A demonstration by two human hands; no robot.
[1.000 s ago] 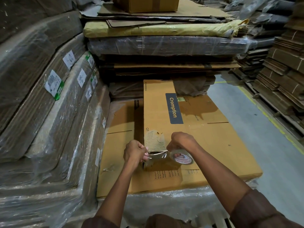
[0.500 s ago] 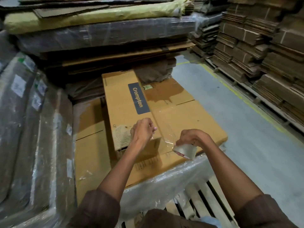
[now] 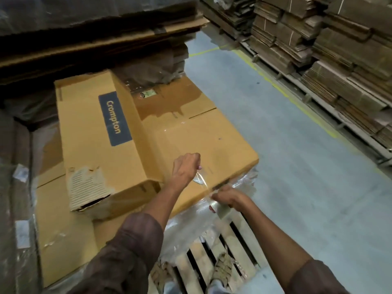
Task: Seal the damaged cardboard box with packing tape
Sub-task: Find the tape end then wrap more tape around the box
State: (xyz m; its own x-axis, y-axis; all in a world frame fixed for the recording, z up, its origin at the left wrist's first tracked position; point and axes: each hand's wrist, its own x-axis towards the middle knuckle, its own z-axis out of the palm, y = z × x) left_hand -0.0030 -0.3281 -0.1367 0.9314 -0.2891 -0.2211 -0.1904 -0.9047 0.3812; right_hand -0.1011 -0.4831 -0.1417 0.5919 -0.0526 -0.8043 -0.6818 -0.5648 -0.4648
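- Box: its torn corner lies left of both my hands, left hand nearer.
- Left pinches the tape end; right hand grips the roll.

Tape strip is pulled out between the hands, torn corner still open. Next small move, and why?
Probably carry the strip left and lay it over the torn corner. The left hand pinches the free end of the tape, the right hand grips the roll, and the stretch hangs off the right of the Crompton box, whose torn end gapes untaped.
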